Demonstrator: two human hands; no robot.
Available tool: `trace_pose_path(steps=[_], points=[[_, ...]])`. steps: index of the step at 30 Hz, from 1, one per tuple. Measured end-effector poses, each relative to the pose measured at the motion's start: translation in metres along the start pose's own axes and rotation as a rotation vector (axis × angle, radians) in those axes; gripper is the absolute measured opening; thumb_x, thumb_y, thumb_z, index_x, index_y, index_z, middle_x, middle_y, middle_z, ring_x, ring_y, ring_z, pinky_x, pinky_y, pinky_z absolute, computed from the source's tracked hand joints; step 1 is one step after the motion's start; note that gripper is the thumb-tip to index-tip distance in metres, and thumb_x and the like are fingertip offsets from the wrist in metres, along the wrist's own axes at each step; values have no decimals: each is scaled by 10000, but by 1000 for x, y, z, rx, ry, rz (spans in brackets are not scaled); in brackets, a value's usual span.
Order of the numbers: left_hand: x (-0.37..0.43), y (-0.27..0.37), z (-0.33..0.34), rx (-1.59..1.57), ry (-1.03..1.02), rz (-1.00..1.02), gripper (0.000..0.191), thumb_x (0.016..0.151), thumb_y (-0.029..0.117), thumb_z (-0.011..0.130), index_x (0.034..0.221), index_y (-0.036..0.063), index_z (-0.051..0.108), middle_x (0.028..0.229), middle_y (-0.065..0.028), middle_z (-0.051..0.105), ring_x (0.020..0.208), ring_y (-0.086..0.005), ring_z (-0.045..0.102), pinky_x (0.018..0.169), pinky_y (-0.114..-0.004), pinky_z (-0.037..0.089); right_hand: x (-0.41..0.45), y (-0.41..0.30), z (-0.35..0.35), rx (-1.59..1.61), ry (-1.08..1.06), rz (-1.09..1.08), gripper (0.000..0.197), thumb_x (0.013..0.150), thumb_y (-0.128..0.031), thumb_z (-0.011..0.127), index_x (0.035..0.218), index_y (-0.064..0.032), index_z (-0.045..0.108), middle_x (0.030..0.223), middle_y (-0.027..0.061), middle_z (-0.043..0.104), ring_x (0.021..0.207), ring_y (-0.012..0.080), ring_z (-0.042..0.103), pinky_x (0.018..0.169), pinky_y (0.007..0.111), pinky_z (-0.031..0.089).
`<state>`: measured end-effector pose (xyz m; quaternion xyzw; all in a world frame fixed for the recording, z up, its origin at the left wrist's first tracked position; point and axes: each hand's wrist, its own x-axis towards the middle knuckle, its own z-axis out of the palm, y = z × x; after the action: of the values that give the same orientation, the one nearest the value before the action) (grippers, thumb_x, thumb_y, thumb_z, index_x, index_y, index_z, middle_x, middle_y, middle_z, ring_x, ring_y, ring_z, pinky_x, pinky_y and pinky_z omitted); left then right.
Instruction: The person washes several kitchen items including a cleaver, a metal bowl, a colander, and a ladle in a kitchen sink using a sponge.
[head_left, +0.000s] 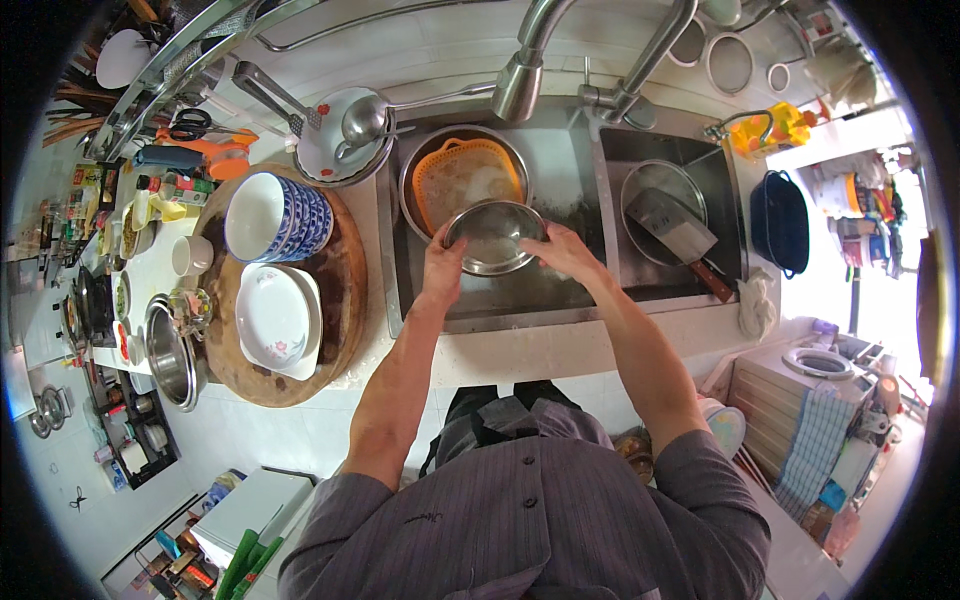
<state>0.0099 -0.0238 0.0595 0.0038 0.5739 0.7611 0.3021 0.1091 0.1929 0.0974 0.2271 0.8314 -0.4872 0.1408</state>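
Between both hands, over the front of the large steel sink basin (555, 292), is a small stainless steel bowl (496, 240). My left hand (444, 262) grips its left rim, and my right hand (562, 249) holds the right rim. Just behind it, an orange plastic colander (431, 176) sits inside a larger steel bowl (409, 187) in the basin. A pull-down faucet head (516, 88) hangs above the basin. In the smaller right basin, a cleaver (671, 225) with a wooden handle lies across a round metal pan or lid (637, 176).
Left of the sink, a round wooden chopping board (341, 300) carries stacked blue-and-white bowls (259, 217) and white dishes (274, 315). A ladle (365, 120) rests on a plate (319, 161) behind. A dark blue basin (780, 221) and a cloth (756, 304) lie at right.
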Motion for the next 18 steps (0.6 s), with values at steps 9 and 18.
trace_pose_path(steps=[9, 18], points=[[-9, 55, 2, -526, 177, -609, 433, 926, 175, 630, 1247, -77, 486, 1136, -145, 618, 1078, -275, 610, 902, -465, 533, 12, 17, 18, -182, 571, -333, 395, 877, -122, 586, 1253, -22, 524, 1055, 240, 641, 918, 434, 633, 760, 461, 537], [-15, 40, -12, -556, 251, -346, 205, 936, -9, 559, 1114, 92, 580, 1033, -61, 644, 961, -194, 635, 845, -378, 543, 1, 26, 24, -752, 273, -83, 721, 802, -145, 664, 1442, -48, 348, 1452, 211, 400, 1358, 395, 354, 1128, 439, 311]])
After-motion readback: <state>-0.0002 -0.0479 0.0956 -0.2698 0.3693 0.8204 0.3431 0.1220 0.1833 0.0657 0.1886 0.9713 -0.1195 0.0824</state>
